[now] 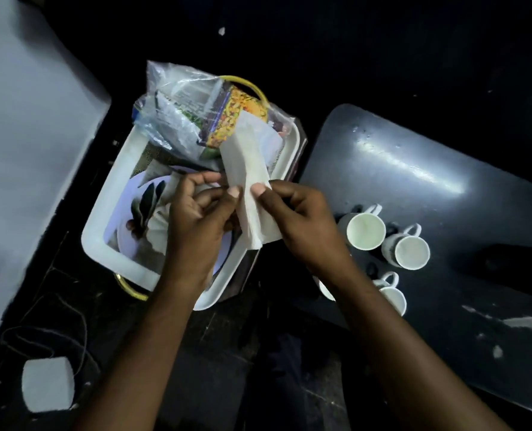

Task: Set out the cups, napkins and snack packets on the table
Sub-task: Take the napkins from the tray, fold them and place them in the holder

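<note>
Both hands meet over the near right corner of a white tray, holding a folded stack of napkins (248,181) between them. The napkins are soft, matte, cream-white paper, a long narrow rectangle tilted so its far end rises toward the snack packets. The left hand (196,213) has its fingers (234,191) curled closed on the stack's left edge, thumb pressed flat on the paper. The right hand (295,219) grips the right edge the same way, its thumb on the top face and the other fingers folded underneath.

The tray (103,219) is a smooth, glossy rounded rectangle with a raised rim and curved gold metal handles at its far and near ends. Inside it shows a printed picture of dark leaves on a pale ground. At its far end lies a crinkled, clear plastic bag (171,113), and in it the snack packets (227,119), flat-sided with a busy yellow and purple print.

To the right stands the tabletop (414,169), dark, glossy and round-cornered, with a bright streak of reflected light. Three white cups sit near its near left edge: one cup (365,230) and a second (410,251) upright with mouths open, close together, loop handles pointing away. A third cup (392,295) is partly hidden behind the right forearm.
</note>
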